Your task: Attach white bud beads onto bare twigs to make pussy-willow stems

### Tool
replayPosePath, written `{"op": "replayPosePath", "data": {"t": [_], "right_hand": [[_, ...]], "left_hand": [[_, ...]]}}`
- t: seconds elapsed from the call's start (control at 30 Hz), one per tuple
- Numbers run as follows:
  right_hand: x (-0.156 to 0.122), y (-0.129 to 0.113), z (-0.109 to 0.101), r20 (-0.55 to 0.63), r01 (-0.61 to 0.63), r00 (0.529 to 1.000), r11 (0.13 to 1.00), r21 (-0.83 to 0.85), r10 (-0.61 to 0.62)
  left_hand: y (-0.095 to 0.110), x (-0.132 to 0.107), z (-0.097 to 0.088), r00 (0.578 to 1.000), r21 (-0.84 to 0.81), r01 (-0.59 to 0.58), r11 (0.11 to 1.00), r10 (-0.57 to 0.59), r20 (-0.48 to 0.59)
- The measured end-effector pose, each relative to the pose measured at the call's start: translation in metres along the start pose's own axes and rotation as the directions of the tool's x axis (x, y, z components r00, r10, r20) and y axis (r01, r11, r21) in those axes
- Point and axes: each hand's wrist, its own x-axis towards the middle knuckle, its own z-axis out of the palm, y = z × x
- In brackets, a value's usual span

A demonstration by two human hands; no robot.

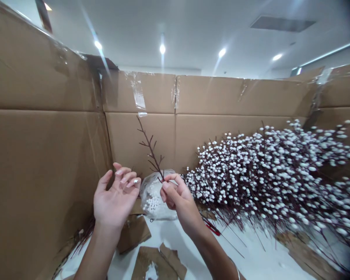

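"What's in the right hand?"

"On my feed, the right hand [177,198] is pinching a thin, bare, reddish-brown branching twig [150,147] near its lower end, between the thumb and forefinger, with the other fingers curled in. The twig rises from that grip and tilts to the left, its side shoots standing clear of the fingers."

"And the left?"

"The left hand [116,198] is open, palm towards me, fingers spread and lightly curved, holding nothing. It sits just beside the twig, and I see no contact between them."

"What's around them?"

"Just behind the hands I have a clear plastic bag of small white pellets [153,200], with the right hand overlapping its edge. To the right, a large heap of dark stems studded with round white buds [274,175] lies on a white tabletop [175,241]. Flat scraps of brown cardboard [156,264] lie below the hands, and tall brown corrugated cardboard sheets [140,93], joined with clear tape, stand behind and to the left."

"Anything else?"

"A thin metal bangle [238,274] on the right wrist, and a small red object [211,228] at the foot of the heap, too blurred for me to name"
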Motion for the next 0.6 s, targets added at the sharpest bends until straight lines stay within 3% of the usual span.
{"op": "replayPosePath", "data": {"t": [0.17,0.37,0.6], "right_hand": [[-0.0003,-0.0010,-0.0022,0.056,0.002,0.998,1.000,0.026,-0.003],[-0.0013,-0.0021,-0.0028,0.040,0.036,0.998,0.999,0.032,-0.037],[0.0011,-0.0082,-0.0031,-0.006,-0.042,0.999,0.976,0.212,0.044]], "left_hand": [[-0.0009,0.0001,-0.0004,1.000,-0.007,0.006,1.000,-0.006,0.000],[-0.0006,0.0008,-0.0021,1.000,-0.010,0.008,1.000,-0.008,-0.006],[-0.0007,0.0007,-0.0002,1.000,-0.012,0.013,1.000,-0.013,-0.008]]}}
